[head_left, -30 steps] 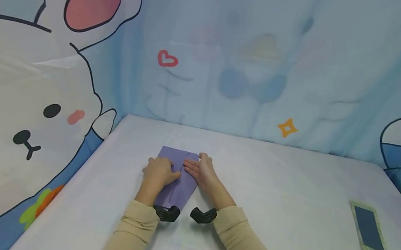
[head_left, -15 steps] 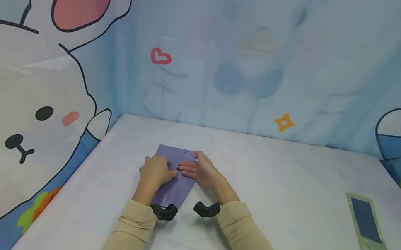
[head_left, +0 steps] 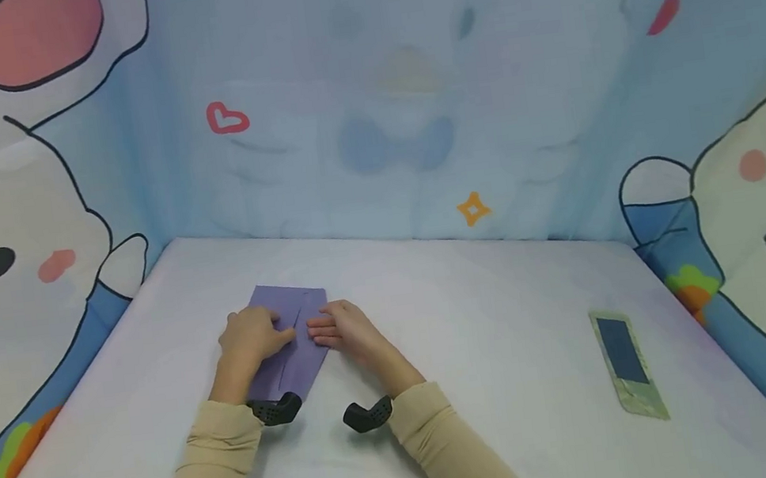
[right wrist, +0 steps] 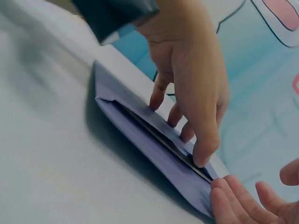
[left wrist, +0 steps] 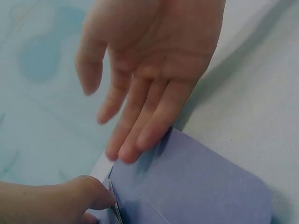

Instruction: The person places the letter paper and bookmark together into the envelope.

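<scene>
A purple paper envelope (head_left: 304,356) lies on the white table, a long slit running along its upper face. Across its left part my left hand (head_left: 251,335) grips it, fingers over the left side and thumb at the slit, as the right wrist view shows. My right hand (head_left: 351,330) is at the right edge, its fingers extended and their tips touching the paper. In the left wrist view the right hand (left wrist: 154,70) shows its palm, with the fingertips on the envelope (left wrist: 205,177). What the envelope contains cannot be seen.
A flat pale-green item with a dark blue rectangle (head_left: 622,349) lies on the right of the table. Black wrist cameras (head_left: 276,410) sit by both cuffs. A blue cartoon-printed curtain (head_left: 370,73) hangs behind the table's back edge.
The head view has turned right, so everything has shifted left in it. My right hand has drawn slightly back from the slit toward the envelope's right edge. The left hand keeps its grip.
</scene>
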The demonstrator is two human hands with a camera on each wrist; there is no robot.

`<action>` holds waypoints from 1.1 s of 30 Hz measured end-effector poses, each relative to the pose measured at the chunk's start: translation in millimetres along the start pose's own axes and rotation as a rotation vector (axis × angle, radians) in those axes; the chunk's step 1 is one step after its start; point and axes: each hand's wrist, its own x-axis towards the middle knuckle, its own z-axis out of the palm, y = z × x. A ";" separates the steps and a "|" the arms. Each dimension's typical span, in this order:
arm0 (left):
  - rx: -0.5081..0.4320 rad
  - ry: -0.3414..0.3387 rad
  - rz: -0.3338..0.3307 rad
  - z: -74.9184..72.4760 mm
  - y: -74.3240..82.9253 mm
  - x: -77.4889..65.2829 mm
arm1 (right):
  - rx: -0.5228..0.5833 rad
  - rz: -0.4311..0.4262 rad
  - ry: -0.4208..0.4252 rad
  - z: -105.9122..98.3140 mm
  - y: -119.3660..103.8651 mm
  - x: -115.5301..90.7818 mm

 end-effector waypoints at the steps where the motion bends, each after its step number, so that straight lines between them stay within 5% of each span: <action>1: 0.002 -0.008 0.000 0.6 0.2 -1.5 | -0.048 -0.003 0.002 -3.0 -0.6 -6.0; 17: 0.013 -0.022 -0.014 -21.3 -31.8 -0.1 | -0.572 -0.126 -0.017 -63.9 -20.5 -77.1; 27: 0.035 -0.030 -0.005 -22.4 -38.0 2.2 | -0.697 -0.222 0.108 -128.3 -39.0 -98.2; 33: 0.038 -0.028 -0.010 -22.7 -34.8 1.4 | -0.741 -0.200 0.180 -168.8 -53.0 -102.6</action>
